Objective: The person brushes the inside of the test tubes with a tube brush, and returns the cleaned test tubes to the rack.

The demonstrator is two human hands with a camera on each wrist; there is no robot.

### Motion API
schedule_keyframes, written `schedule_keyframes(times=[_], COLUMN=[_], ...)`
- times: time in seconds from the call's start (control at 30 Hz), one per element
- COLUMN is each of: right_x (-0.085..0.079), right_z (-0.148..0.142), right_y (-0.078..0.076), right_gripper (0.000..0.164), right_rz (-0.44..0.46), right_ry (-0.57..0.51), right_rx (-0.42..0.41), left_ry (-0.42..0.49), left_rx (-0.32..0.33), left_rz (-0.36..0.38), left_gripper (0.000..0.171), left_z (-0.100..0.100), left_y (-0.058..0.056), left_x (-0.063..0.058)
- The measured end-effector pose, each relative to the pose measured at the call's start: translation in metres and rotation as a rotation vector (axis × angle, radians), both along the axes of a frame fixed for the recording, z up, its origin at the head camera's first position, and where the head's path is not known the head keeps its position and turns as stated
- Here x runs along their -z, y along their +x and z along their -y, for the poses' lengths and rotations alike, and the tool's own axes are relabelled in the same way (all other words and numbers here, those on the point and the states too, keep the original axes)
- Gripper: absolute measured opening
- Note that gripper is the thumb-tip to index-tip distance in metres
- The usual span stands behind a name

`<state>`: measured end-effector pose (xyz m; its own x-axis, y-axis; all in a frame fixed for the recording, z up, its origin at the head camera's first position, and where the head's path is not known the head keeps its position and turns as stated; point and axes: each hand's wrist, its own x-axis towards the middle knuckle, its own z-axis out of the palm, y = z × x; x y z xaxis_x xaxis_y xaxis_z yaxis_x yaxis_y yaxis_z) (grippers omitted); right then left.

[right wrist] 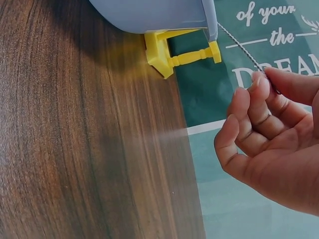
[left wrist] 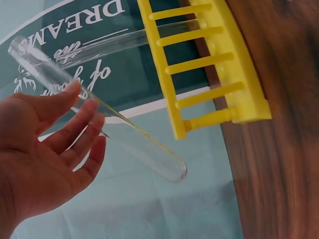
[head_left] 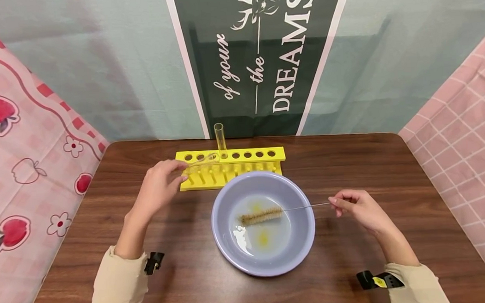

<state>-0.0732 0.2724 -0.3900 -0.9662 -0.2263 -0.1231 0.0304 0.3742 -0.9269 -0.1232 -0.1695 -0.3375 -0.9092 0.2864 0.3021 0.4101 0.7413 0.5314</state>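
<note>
My left hand (head_left: 159,184) pinches a clear glass test tube (left wrist: 149,149) between thumb and fingers. In the left wrist view, the tube slants with its rounded end down and to the right. It overlaps the left part of a yellow test tube rack (head_left: 249,161) in the head view. Another test tube (head_left: 220,139) stands upright in the rack. My right hand (head_left: 360,209) pinches the twisted wire handle (right wrist: 241,47) of a test tube brush (head_left: 261,216). The brush's tan bristles lie over the inside of a lavender basin (head_left: 222,222).
Shallow liquid with yellowish patches shows in the basin, which stands right in front of the rack. Both are on a brown wood-grain table (head_left: 339,159). A printed cloth (head_left: 137,70) hangs behind, with pink patterned cloths at left and right.
</note>
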Motion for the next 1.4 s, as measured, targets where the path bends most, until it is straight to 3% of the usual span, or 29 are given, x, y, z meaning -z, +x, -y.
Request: schedule_keyframes(times=[0.2,0.4,0.5,0.7,0.87,1.13,1.4], right_x=[0.001,0.002,0.002,-0.002,-0.005,-0.005,-0.008], right_z=[-0.003,-0.008,-0.009,-0.011,-0.014,-0.016,-0.012], right_y=[-0.001,0.000,0.001,0.001,0.001,0.001,0.001], right_gripper=[0.026,0.026,0.028,0.026,0.022,0.021,0.023], right_rz=[0.027,0.035,0.034,0.018,0.011,-0.012,-0.006], right_ry=[-0.032,-0.063,-0.089,-0.161,-0.295,-0.540,-0.570], right_rx=[-0.038,-0.061,-0.061,0.029,0.102,0.061,0.030], left_ry=[-0.116,-0.169,-0.180,-0.204,-0.209,-0.191,-0.206], left_rx=[0.045,0.058,0.064,0.058,0.057,0.085,0.093], left_rz=[0.035,0.058,0.058,0.070,0.076,0.054,0.039], left_gripper=[0.021,0.022,0.022,0.022,0.023,0.022,0.021], left_z=[0.004,0.005,0.004,0.001,-0.001,-0.005,-0.010], left_y=[0.014,0.024,0.026,0.029,0.030,0.030,0.031], left_x=[0.010,0.021,0.023,0.025,0.026,0.028,0.027])
